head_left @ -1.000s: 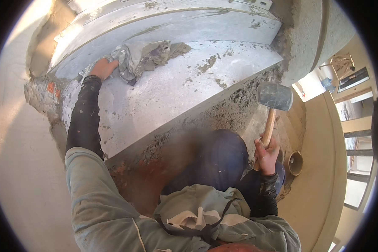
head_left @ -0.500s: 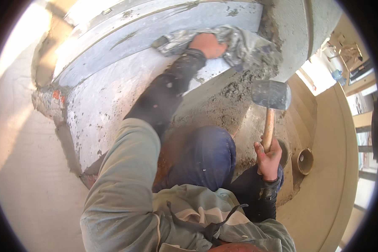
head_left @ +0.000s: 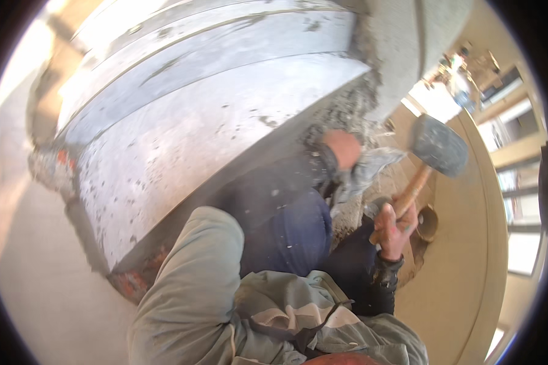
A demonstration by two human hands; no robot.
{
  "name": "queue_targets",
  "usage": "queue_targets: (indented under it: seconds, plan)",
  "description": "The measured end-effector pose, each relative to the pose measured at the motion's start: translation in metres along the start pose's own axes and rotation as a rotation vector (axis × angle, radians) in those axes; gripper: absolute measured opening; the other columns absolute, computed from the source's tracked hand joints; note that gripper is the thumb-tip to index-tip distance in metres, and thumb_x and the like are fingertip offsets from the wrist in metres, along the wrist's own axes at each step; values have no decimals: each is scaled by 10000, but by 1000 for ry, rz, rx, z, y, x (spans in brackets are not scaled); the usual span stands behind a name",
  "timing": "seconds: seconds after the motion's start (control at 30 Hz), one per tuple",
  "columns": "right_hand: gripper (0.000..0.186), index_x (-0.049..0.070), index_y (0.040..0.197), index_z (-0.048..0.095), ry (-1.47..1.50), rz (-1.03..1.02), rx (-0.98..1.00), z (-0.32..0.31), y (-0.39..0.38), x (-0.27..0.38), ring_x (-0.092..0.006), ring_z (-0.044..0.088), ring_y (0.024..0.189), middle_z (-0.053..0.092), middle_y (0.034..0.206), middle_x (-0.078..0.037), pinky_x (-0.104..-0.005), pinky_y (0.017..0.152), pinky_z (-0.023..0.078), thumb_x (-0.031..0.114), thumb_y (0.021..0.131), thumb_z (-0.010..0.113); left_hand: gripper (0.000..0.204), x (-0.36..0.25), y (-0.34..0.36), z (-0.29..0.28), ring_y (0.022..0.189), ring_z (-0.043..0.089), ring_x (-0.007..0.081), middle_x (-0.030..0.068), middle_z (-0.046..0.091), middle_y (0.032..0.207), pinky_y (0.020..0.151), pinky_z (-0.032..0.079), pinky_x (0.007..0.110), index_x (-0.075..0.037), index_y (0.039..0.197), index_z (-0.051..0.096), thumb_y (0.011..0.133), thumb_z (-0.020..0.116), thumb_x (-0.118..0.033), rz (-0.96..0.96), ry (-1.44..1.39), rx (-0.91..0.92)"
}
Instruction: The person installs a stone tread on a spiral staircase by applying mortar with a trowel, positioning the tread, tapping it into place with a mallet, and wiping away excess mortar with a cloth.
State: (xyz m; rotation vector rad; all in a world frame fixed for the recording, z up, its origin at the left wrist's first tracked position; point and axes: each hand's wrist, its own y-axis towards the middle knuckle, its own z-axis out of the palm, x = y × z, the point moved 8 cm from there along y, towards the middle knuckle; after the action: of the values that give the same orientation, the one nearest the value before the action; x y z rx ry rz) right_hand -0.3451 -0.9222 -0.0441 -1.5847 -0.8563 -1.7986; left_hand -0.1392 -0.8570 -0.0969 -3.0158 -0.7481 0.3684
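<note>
My left hand (head_left: 341,149) is blurred and closed on a dirty grey rag (head_left: 365,170), which hangs below the front edge of a pale stone step (head_left: 195,134), over rough grey mortar (head_left: 338,112). My right hand (head_left: 395,226) grips the wooden handle of a rubber mallet, whose dark grey head (head_left: 438,146) is raised and tilted at the right. The step's surface has dark flecks of mortar on it.
Higher pale steps (head_left: 207,27) rise beyond, between a plastered wall (head_left: 36,255) at left and a concrete face (head_left: 402,48) at top right. A round pot-like object (head_left: 427,219) sits beside a curved tan wall (head_left: 469,274). My bent knee (head_left: 298,231) is just below the step.
My left hand swept the rag rightward along the step, then down off its edge toward me. The mallet has shifted right and tilted. The view has shifted slightly.
</note>
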Motion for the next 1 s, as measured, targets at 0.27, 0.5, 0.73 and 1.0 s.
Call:
queue_targets:
  seconds: [0.27, 0.5, 0.73, 1.0]
  plan:
    - [341, -13, 1105, 578, -175, 66, 40, -22, -19, -27, -53, 489, 614, 550, 757, 16, -223, 540, 400, 217, 914, 742, 211, 52, -86, 60, 978, 727, 334, 155, 755, 1040, 799, 569, 458, -73, 986, 788, 892, 641, -192, -274, 74, 351]
    - [266, -23, 1099, 586, -193, -167, 119, 25, -15, 2, -90, 558, 628, 581, 770, -11, -248, 567, 462, 170, 942, 683, 400, 62, -171, -22, 936, 717, 367, 184, 740, 1014, 793, 569, 479, -36, 1159, 736, 895, 719, -336, -274, -172, -30]
    - [126, 13, 899, 578, -868, -1032, 287, 104, -4, 73, -210, 582, 635, 570, 733, -63, -351, 612, 503, 83, 908, 683, 658, 225, -305, -210, 1066, 657, 309, 251, 633, 1257, 797, 543, 438, 39, 1270, 573, 858, 784, -429, -584, -296, -942]
    - [361, 77, 662, 475, -335, -1358, 1121, 325, -39, 126, -221, 550, 566, 488, 581, -38, -378, 542, 456, 207, 751, 799, 1619, 432, -413, -142, 1489, -86, 595, 485, -107, 1549, 1210, 131, 638, 139, 1513, -186, 618, 877, -692, -1197, -150, -1225]
